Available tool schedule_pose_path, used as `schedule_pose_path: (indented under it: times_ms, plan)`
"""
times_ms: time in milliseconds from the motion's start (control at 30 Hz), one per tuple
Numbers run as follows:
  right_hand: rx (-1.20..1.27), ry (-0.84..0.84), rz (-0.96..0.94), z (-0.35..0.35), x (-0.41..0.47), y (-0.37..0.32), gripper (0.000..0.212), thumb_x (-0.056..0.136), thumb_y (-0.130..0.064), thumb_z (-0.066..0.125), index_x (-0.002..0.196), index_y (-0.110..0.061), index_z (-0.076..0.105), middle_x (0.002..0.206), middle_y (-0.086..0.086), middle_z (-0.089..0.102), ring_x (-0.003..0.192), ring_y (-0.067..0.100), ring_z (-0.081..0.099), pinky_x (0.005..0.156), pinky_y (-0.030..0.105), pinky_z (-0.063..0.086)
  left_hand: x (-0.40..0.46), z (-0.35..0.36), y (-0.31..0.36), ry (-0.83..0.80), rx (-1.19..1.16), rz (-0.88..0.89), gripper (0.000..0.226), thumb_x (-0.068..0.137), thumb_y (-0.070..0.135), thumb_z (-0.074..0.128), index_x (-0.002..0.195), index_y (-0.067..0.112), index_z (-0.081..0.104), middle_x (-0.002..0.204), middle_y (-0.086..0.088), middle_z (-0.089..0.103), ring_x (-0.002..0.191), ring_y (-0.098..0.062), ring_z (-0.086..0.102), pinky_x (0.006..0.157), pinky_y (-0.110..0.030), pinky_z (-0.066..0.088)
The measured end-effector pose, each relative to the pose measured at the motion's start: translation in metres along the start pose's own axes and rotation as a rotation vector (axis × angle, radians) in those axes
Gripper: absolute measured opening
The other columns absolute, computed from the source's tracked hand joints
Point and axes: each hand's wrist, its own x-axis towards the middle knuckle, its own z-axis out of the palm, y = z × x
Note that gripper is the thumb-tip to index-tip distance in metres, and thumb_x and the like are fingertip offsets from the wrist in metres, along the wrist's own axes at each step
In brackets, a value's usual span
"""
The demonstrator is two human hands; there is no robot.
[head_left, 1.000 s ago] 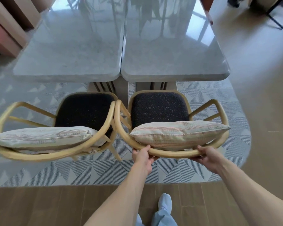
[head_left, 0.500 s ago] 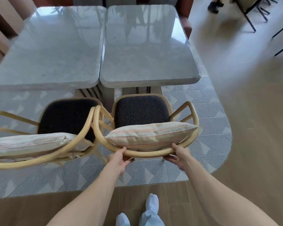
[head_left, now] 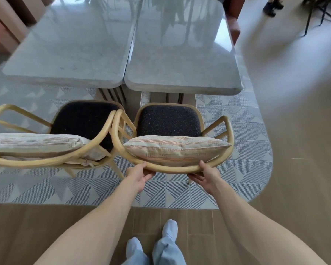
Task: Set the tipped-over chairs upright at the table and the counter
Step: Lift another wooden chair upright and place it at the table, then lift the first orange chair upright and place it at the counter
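Two wooden armchairs with dark seats stand upright side by side, facing the marble table (head_left: 180, 73). The right chair (head_left: 168, 121) carries a striped cushion (head_left: 176, 150) against its curved back rail. My left hand (head_left: 139, 175) grips that rail at its left end, thumb on top, and my right hand (head_left: 204, 175) grips it at the right end. The left chair (head_left: 82, 121) holds a similar cushion (head_left: 33, 144), and its arm touches the right chair's arm.
Both chairs stand on a grey patterned rug (head_left: 237, 169) over a wooden floor (head_left: 304, 150). A second marble table top (head_left: 71, 54) adjoins the first on the left. Black metal legs (head_left: 317, 14) show at the far right. My feet (head_left: 168, 232) are below.
The view has pulled back and shifted, and my arms are stretched further out. Both hands stay on the right chair's back rail, and the chair stands upright as before.
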Motion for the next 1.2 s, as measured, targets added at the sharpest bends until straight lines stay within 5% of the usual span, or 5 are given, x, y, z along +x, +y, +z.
schedule_pose_path:
  times_ms: [300, 700, 800, 900, 1200]
  plan:
    - [-0.636, -0.009, -0.008, 0.007, -0.066, 0.014, 0.040, 0.103, -0.032, 0.052, 0.094, 0.007, 0.059, 0.079, 0.021, 0.070, 0.058, 0.029, 0.071, 0.056, 0.040, 0.062, -0.054, -0.049, 0.043, 0.146, 0.196, 0.216, 0.025, 0.099, 0.010, 0.052, 0.118, -0.002, 0.063, 0.108, -0.017, 0.069, 0.095, -0.027, 0.069, 0.081, -0.038, 0.057]
    - [-0.657, -0.618, -0.609, 0.208, -0.285, 0.058, 0.035, 0.104, -0.022, 0.053, 0.117, 0.009, 0.066, 0.112, 0.025, 0.069, 0.091, 0.030, 0.070, 0.083, 0.038, 0.056, -0.239, -0.232, 0.103, -0.021, -0.040, 0.880, 0.021, 0.101, 0.018, 0.052, 0.110, 0.014, 0.071, 0.106, -0.010, 0.073, 0.091, -0.016, 0.067, 0.073, -0.027, 0.051]
    - [-0.783, -0.819, -0.711, 0.230, -0.340, 0.097, 0.028, 0.105, -0.024, 0.052, 0.111, -0.003, 0.070, 0.118, 0.026, 0.071, 0.110, 0.040, 0.068, 0.093, 0.047, 0.055, -0.293, -0.285, 0.088, 0.100, -0.139, 0.996, 0.021, 0.101, 0.019, 0.052, 0.106, 0.017, 0.072, 0.108, -0.009, 0.071, 0.097, -0.019, 0.063, 0.083, -0.032, 0.048]
    - [-0.894, -1.006, -0.782, 0.234, -0.385, 0.129, 0.025, 0.104, -0.030, 0.053, 0.101, -0.017, 0.074, 0.101, 0.006, 0.077, 0.098, 0.021, 0.071, 0.080, 0.026, 0.057, -0.340, -0.322, 0.046, 0.298, -0.254, 1.066, 0.021, 0.103, 0.019, 0.050, 0.106, 0.021, 0.071, 0.112, -0.009, 0.072, 0.101, -0.021, 0.064, 0.093, -0.041, 0.048]
    - [-1.111, -1.639, -0.521, 0.189, -0.497, 0.246, 0.027, 0.106, -0.028, 0.048, 0.106, -0.010, 0.069, 0.117, 0.015, 0.071, 0.107, 0.027, 0.067, 0.095, 0.047, 0.052, -0.485, -0.358, -0.172, 1.052, -0.710, 1.102, 0.022, 0.103, 0.018, 0.053, 0.116, 0.019, 0.071, 0.117, -0.009, 0.073, 0.108, -0.025, 0.068, 0.095, -0.043, 0.053]
